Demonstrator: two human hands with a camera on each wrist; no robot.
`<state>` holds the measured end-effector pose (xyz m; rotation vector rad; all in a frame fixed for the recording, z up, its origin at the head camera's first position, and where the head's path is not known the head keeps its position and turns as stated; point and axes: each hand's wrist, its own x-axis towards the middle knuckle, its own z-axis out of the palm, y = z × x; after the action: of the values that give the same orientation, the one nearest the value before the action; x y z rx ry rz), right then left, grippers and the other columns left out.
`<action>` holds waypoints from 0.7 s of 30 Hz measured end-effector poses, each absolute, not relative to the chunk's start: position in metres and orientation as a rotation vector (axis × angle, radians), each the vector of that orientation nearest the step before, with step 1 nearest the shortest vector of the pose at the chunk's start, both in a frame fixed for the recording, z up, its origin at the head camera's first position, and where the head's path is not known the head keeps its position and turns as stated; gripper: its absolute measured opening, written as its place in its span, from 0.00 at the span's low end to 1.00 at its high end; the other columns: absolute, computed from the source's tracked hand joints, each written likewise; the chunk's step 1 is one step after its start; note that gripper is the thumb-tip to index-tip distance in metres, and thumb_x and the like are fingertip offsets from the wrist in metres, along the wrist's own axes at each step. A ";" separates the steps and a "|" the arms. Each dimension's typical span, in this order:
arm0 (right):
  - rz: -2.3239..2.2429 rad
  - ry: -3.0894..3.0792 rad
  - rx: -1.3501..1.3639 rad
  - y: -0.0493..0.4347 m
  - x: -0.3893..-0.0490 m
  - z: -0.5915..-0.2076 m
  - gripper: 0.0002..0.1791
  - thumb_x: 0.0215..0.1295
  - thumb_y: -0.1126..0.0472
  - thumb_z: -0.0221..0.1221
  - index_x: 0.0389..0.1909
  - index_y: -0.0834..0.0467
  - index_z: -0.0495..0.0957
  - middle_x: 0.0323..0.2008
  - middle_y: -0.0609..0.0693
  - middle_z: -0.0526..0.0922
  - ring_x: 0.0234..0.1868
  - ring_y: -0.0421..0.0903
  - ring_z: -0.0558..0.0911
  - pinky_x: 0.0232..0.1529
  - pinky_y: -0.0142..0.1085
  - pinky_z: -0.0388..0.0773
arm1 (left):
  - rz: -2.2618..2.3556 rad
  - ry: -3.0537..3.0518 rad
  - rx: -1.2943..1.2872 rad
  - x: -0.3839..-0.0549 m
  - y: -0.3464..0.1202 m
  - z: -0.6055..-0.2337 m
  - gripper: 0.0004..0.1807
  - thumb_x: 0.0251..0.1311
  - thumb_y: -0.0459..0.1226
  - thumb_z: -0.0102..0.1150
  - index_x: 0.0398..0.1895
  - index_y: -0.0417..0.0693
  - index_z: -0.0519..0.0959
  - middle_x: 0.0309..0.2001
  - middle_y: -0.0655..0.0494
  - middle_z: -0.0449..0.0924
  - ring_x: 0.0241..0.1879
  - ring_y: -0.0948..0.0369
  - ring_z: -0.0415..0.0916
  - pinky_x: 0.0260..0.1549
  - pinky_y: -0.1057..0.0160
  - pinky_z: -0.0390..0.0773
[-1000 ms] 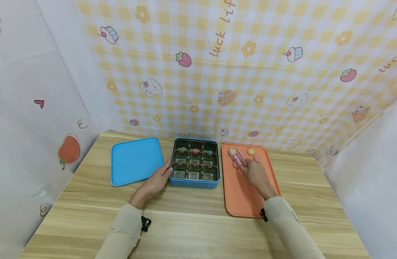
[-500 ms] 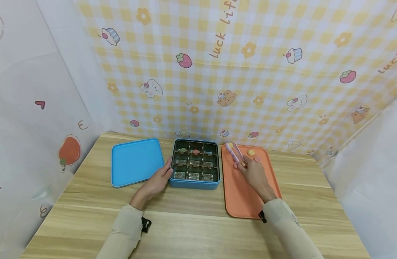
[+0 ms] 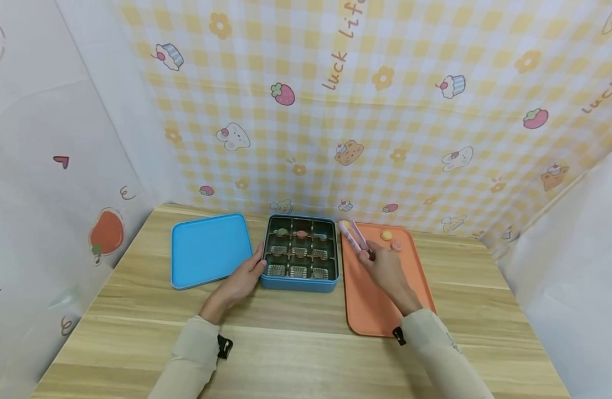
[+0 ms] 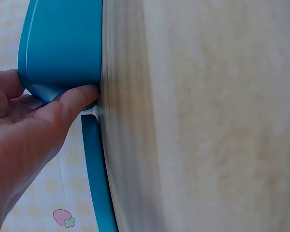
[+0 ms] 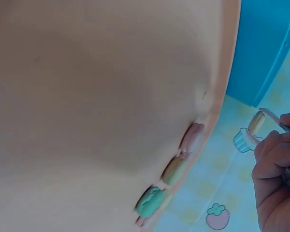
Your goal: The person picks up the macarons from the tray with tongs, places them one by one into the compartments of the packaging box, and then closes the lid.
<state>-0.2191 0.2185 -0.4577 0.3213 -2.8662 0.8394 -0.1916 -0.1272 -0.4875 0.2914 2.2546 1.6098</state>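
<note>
Beside the blue box (image 3: pixel 299 284), my left hand (image 3: pixel 243 277) grips the front left corner; in the left wrist view the thumb and fingers (image 4: pixel 77 99) lie against its wall. The box has a dark divided insert, with a green macaron (image 3: pixel 282 231) and a pink macaron (image 3: pixel 302 234) in two back compartments. My right hand (image 3: pixel 384 270) holds pale purple tongs (image 3: pixel 352 239) over the left rim of the orange tray (image 3: pixel 365 310). Between the tong tips is a yellow macaron (image 5: pixel 256 122), raised above the tray in the right wrist view.
On the tray are another yellow macaron (image 3: pixel 386 235), a pink macaron (image 3: pixel 396 245) and, in the right wrist view, a green macaron (image 5: pixel 150 202). A blue lid (image 3: pixel 211 252) lies left of the box. A checked cloth (image 3: pixel 306 138) hangs behind the table.
My right hand has lifted the yellow macaron with the tongs and carried it left from the tray toward the box. My left hand has stayed at the box.
</note>
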 end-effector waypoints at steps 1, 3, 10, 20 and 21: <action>0.851 -2.864 0.323 0.217 -0.219 -0.457 0.09 0.73 0.60 0.56 0.31 0.57 0.75 0.12 0.47 0.64 0.10 0.38 0.60 0.14 0.28 0.55 | 1.610 2.253 0.292 -0.192 -0.127 -0.488 0.33 0.81 0.37 0.28 0.79 0.43 0.29 0.80 0.45 0.25 0.78 0.48 0.24 0.74 0.43 0.37; 0.877 -2.855 0.340 0.215 -0.217 -0.454 0.07 0.73 0.59 0.56 0.36 0.58 0.78 0.12 0.48 0.66 0.10 0.39 0.60 0.14 0.28 0.56 | 1.612 2.245 0.299 -0.193 -0.127 -0.488 0.33 0.81 0.37 0.28 0.79 0.43 0.28 0.80 0.46 0.24 0.78 0.48 0.24 0.74 0.43 0.37; 0.892 -2.862 0.397 0.206 -0.212 -0.450 0.15 0.72 0.56 0.57 0.55 0.58 0.80 0.12 0.48 0.71 0.08 0.39 0.61 0.12 0.27 0.56 | 1.607 2.231 0.298 -0.192 -0.128 -0.489 0.33 0.81 0.37 0.27 0.79 0.45 0.27 0.80 0.46 0.24 0.78 0.47 0.24 0.74 0.43 0.37; 0.820 -2.908 0.385 0.194 -0.209 -0.448 0.09 0.70 0.56 0.60 0.44 0.57 0.81 0.16 0.48 0.69 0.09 0.38 0.60 0.12 0.27 0.54 | 1.618 2.229 0.303 -0.190 -0.127 -0.490 0.32 0.81 0.37 0.27 0.79 0.48 0.26 0.80 0.47 0.25 0.78 0.48 0.24 0.74 0.43 0.37; 0.830 -2.911 0.386 0.193 -0.209 -0.448 0.10 0.70 0.57 0.59 0.47 0.57 0.82 0.18 0.48 0.70 0.09 0.38 0.60 0.12 0.27 0.54 | 1.618 2.231 0.305 -0.190 -0.127 -0.490 0.32 0.81 0.37 0.27 0.79 0.48 0.26 0.80 0.47 0.26 0.78 0.48 0.24 0.74 0.43 0.37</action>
<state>-0.2093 0.1933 -0.4483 0.3859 -2.9115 0.8296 -0.1900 -0.1269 -0.4898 0.3047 2.2312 1.6177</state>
